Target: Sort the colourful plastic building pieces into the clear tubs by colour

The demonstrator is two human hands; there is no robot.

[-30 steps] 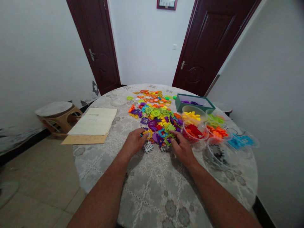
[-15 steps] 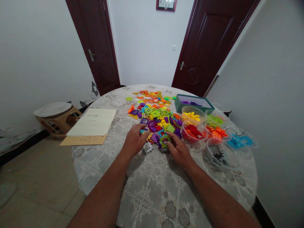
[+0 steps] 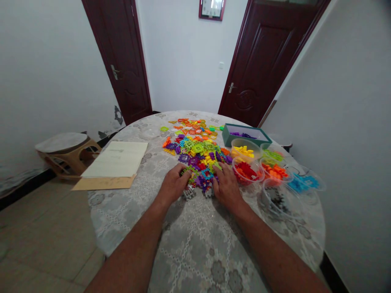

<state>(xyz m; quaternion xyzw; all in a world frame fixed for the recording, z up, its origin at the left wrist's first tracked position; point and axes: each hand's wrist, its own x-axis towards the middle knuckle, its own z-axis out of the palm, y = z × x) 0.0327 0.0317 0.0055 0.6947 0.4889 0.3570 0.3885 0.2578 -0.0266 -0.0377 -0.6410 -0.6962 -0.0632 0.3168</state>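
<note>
A mixed pile of colourful plastic interlocking building pieces (image 3: pixel 198 148) lies in the middle of the table. At its near left edge, my left hand (image 3: pixel 173 182) pinches a green square building piece (image 3: pixel 192 174) between thumb and fingers. My right hand (image 3: pixel 227 185) rests on the near right side of the pile, thumb and fingers apart, fingertips touching a lime-green piece (image 3: pixel 217 166). Between the hands lie a blue square piece (image 3: pixel 207 174) and purple ones. A grey window-like piece (image 3: pixel 189 193) sits below my left hand. Another grey piece (image 3: pixel 208 193) is beside my right thumb.
Clear tubs of sorted pieces stand to the right: yellow (image 3: pixel 243 152), red (image 3: pixel 247 171), orange (image 3: pixel 275 173), blue (image 3: pixel 305 182) and grey (image 3: pixel 276 199). Behind them is a green box (image 3: pixel 242 140) with purple pieces. Papers (image 3: pixel 117 158) lie on the left.
A green square piece that was by my right fingers is now at my left hand. My right hand has moved slightly forward onto the pile. The view has tilted up a little.
</note>
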